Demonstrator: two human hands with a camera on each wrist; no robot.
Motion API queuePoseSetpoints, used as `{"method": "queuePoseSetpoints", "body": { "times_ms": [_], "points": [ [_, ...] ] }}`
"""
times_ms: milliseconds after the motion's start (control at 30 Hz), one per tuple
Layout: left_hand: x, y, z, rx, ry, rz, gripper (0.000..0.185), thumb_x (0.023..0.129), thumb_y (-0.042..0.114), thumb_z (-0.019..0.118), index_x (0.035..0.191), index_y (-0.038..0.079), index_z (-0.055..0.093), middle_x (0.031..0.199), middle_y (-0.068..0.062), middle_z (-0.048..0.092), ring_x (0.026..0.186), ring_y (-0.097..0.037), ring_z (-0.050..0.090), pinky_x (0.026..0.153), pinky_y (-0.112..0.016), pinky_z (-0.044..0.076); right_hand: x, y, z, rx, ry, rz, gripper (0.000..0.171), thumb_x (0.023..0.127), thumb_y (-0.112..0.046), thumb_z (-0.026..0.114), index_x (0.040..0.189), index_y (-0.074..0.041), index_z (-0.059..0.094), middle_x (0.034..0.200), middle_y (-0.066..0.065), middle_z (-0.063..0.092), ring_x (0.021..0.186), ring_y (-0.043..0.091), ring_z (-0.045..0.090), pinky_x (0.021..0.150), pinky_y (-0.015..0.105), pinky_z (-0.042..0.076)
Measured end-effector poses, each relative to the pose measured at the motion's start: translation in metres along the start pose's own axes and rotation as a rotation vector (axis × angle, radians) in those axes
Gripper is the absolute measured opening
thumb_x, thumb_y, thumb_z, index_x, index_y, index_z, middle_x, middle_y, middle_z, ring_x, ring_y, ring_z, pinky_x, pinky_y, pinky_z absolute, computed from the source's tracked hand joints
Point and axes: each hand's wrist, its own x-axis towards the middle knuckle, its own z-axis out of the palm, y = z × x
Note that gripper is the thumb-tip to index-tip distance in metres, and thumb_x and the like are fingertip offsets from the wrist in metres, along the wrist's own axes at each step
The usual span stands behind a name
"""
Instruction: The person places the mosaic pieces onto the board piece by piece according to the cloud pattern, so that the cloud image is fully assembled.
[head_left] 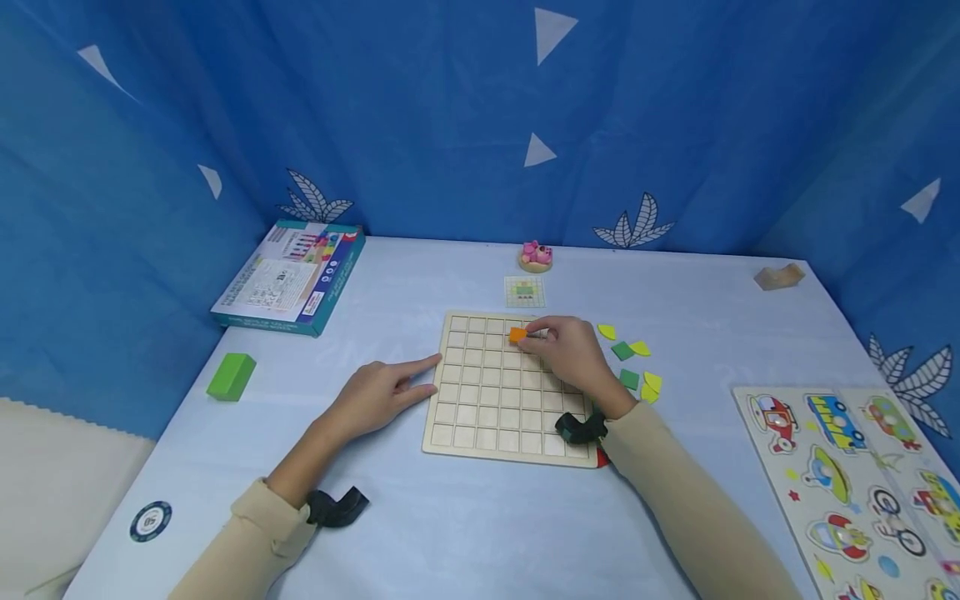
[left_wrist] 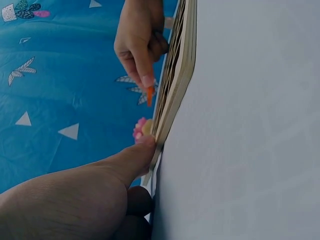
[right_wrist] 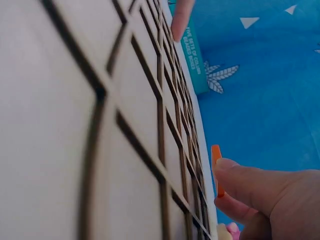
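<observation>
Reaching across the wooden grid board from about four o'clock, my right hand lies low over its far rows, wrist bent inward, fingers curled toward ten o'clock. My fingers are clamped on a small orange tile, thumb and forefinger pinching it by its edges. The tile sits at the board's twelve o'clock side, over the second row from the far edge, just left of my knuckles. From the wrist views it stands on edge, tilted up off the board rather than flat in a cell; whether its lower edge touches the board I cannot tell. It looks roughly square from above, so no long axis shows there.

My left hand comes in from eight o'clock, palm down on the bench, forefinger stretched straight to the board's left edge and touching it, the other fingers loosely bent, holding nothing.

Green and yellow pieces lie scattered at three o'clock of the board, beside my right hand.
</observation>
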Motion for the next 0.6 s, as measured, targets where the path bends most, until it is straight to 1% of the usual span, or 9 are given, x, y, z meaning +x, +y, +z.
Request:
{"method": "queuePoseSetpoints", "body": {
  "times_ms": [100,267,433,600],
  "points": [
    [0.001,-0.001,0.001,-0.001,0.007,0.001,0.054,0.097,0.048,0.068,0.147,0.030,0.057,0.055,0.008,0.045,0.049,-0.010,0.035,0.053,-0.030,0.031,0.001,0.001,0.006,-0.011,-0.004,-0.024,0.027,0.093,-0.031,0.077,0.113,-0.012,0.077,0.054,0.000,0.042,0.047,0.018,0.037,0.049,0.031,0.028],
    [0.002,-0.002,0.001,0.000,0.026,0.011,0.053,0.097,0.048,0.069,0.146,0.030,0.059,0.056,0.008,0.045,0.049,-0.010,0.035,0.052,-0.029,0.031,0.000,0.001,0.008,-0.055,0.020,-0.067,0.026,0.093,-0.028,0.076,0.114,-0.011,0.077,0.052,-0.002,0.041,0.045,0.016,0.037,0.049,0.031,0.028],
    [0.001,-0.001,0.000,-0.017,0.018,-0.006,0.053,0.097,0.048,0.068,0.146,0.029,0.059,0.057,0.008,0.047,0.050,-0.010,0.037,0.052,-0.029,0.031,-0.001,0.002,0.010,-0.095,0.022,-0.056,0.028,0.094,-0.031,0.076,0.114,-0.012,0.077,0.053,-0.002,0.042,0.046,0.016,0.039,0.049,0.031,0.028],
    [-0.002,0.000,0.001,-0.024,0.012,-0.020,0.053,0.097,0.047,0.069,0.146,0.030,0.059,0.057,0.008,0.047,0.050,-0.010,0.038,0.052,-0.029,0.032,-0.004,0.003,0.013,-0.108,0.016,-0.058,0.029,0.093,-0.032,0.076,0.115,-0.014,0.078,0.053,-0.003,0.042,0.046,0.015,0.038,0.049,0.030,0.028]
  ]
}}
